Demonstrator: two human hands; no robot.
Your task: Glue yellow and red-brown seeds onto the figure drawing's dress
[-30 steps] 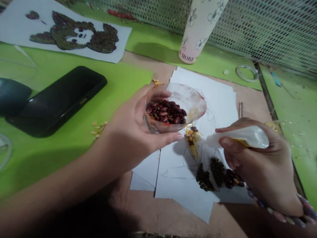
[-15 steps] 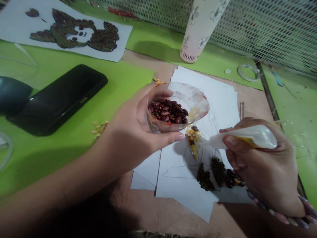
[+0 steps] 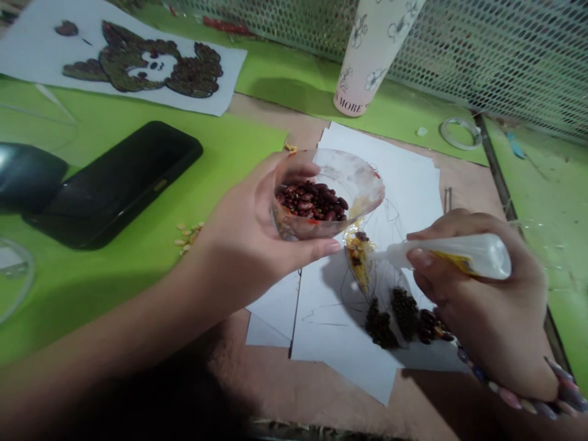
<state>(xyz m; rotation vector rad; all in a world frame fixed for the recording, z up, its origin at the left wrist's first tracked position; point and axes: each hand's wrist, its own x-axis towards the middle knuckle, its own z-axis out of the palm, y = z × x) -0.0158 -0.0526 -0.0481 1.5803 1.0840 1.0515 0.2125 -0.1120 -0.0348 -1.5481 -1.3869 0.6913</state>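
My left hand (image 3: 257, 226) grips a clear plastic cup (image 3: 358, 177), tilted, with dark red beans (image 3: 316, 201) gathered in its lower side. In my right hand (image 3: 487, 306) a white glue bottle (image 3: 478, 254) lies nearly level, its nozzle pointing left at the drawing. Below the cup is a sheet of white paper (image 3: 331, 343) with pencil lines. A patch of yellow kernels (image 3: 359, 263) fills one drawn shape close to the nozzle. Lower on the sheet sit clusters of small dark green beans (image 3: 404, 312) and some dark red beans (image 3: 429, 326), partly hidden by my right hand.
A black phone (image 3: 119, 184) rests on the green surface at left, near loose yellow kernels (image 3: 188, 236). Behind stand a flowered tumbler (image 3: 372, 61) and a perforated screen (image 3: 487, 55). A tape roll (image 3: 460, 133) lies right; a bean-covered picture (image 3: 229, 79) lies back left.
The view has shifted slightly. My left hand still holds the cup, tilted a little differently. My right hand and the glue bottle stay almost where they were, by the yellow patch.
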